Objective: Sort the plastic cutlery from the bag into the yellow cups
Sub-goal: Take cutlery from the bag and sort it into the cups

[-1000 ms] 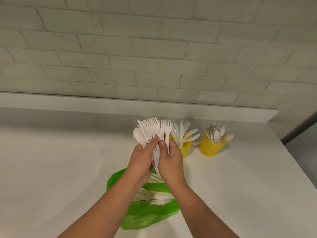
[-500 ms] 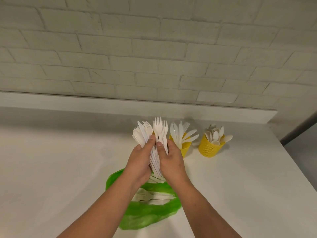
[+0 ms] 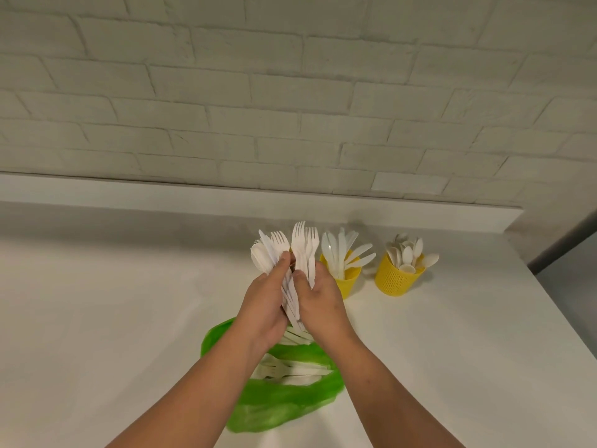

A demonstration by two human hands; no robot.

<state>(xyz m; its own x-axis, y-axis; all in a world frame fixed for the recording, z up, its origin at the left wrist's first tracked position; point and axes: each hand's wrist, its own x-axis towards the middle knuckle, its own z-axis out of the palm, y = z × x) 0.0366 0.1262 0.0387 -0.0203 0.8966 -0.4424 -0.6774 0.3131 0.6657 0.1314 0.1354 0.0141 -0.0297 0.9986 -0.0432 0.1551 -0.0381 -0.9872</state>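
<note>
Both hands hold a fanned bunch of white plastic cutlery upright above the green bag [image 3: 284, 402]. My left hand [image 3: 263, 307] grips a mixed bundle of forks, a knife and spoons [image 3: 266, 253]. My right hand [image 3: 323, 302] pinches two or three forks [image 3: 303, 245] split off to the right. More white cutlery [image 3: 287, 370] lies inside the bag's open mouth. Behind my right hand stands a yellow cup [image 3: 350, 281] full of knives. Further right, a second yellow cup [image 3: 397, 281] holds spoons.
Everything sits on a white counter [image 3: 113, 318] with a raised white ledge [image 3: 161, 195] along the back, below a white brick wall. The counter's right edge [image 3: 555, 312] drops off to a darker floor beyond the spoon cup.
The wide fan of forks has been split: a few forks have moved right into my right hand's pinch, and the rest has gathered tighter in my left hand. Both hands stay above the bag.
</note>
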